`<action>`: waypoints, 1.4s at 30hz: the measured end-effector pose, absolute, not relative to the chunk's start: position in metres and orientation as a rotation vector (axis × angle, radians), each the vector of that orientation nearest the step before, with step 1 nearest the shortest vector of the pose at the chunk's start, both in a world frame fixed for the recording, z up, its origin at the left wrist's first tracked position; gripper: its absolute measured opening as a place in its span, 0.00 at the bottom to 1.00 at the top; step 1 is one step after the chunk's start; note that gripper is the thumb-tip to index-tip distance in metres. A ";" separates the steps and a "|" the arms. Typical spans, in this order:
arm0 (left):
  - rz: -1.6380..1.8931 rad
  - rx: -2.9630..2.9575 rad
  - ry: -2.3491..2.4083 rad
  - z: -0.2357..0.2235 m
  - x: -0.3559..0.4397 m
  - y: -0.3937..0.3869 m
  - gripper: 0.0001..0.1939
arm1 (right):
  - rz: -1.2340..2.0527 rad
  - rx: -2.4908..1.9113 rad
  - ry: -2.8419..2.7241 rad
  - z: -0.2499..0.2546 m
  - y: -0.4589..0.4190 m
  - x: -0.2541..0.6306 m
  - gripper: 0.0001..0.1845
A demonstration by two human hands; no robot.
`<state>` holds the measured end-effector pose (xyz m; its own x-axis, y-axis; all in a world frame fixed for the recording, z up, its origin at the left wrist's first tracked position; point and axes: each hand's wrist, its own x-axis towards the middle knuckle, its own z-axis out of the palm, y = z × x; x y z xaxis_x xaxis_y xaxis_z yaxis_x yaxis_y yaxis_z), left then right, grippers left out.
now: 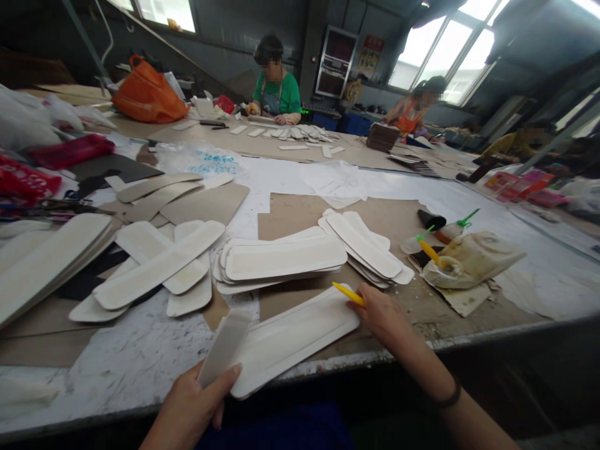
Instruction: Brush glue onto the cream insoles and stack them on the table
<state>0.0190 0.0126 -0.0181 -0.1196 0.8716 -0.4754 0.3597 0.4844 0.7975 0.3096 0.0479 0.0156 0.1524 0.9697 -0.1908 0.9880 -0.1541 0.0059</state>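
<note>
My left hand (197,400) is closed at the bottom centre, gripping a narrow pale strip (225,347) that stands up at a tilt. Its thumb also presses the near end of a long white panel (300,337) with rounded corners. The panel slants up to the right over the table's front edge. Over the panel's far end, my right hand (379,312) is closed around a yellow-handled tool (349,294). The tool's other end is hidden under the fingers. Just behind the panel lies a stack of similar white panels (285,257), with another fanned pile (368,244) beside it.
More white panels (159,269) lie crossed at left. To the right sit a cut-open plastic jug (487,259) with a yellow handle in it and green-tipped bottles (457,230). An orange bag (147,94) stands at back left. Several people work across the table, including one in green (276,94).
</note>
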 end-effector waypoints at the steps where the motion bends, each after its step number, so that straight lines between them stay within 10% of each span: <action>1: 0.625 1.058 1.703 -0.019 0.019 0.012 0.19 | -0.209 2.338 1.938 0.015 0.045 0.313 0.09; 9: 0.635 1.095 1.630 -0.029 0.011 0.012 0.23 | -0.479 2.537 2.037 0.002 0.036 0.318 0.13; 19: 0.864 0.947 1.483 -0.006 0.007 0.000 0.21 | -1.604 2.795 1.847 0.014 0.027 0.316 0.22; 35: 1.010 0.626 1.465 -0.013 -0.003 0.002 0.22 | -1.127 2.688 2.087 0.019 0.000 0.294 0.22; 42: 1.038 0.538 1.358 -0.004 -0.002 0.003 0.21 | -1.422 2.688 1.926 0.010 -0.008 0.295 0.24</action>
<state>-0.0024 0.0028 -0.0042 -0.1091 0.8425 -0.5275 -0.2881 0.4811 0.8280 0.2948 -0.0078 0.0096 0.1606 0.9327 -0.3229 0.5831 -0.3536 -0.7314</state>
